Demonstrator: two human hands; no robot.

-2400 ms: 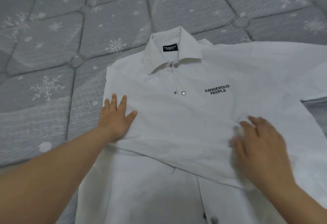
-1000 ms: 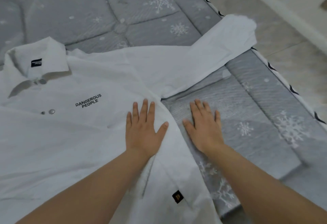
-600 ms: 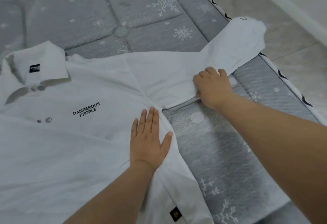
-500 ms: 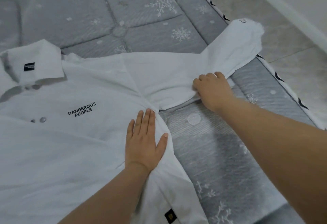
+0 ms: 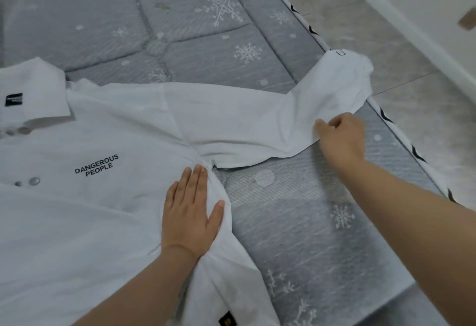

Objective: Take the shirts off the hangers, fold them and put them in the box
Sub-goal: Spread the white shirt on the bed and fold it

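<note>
The white shirt (image 5: 85, 222) lies flat on the gray mattress (image 5: 180, 19), front up, filling the left and near side. It is spread out so it can be folded. The left hand (image 5: 189, 216) lies flat with straight fingers on the shirt's side, near the armpit, likely to keep it from sliding. To the right, the right hand (image 5: 341, 137) pinches the sleeve (image 5: 270, 122), probably to fold it in. No box shows.

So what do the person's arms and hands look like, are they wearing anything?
Both forearms are bare: no sleeves show in the frame. The left hand and right hand wear no gloves, and no rings, watch or wristband are visible. Fingernails look short and unpainted.
</note>
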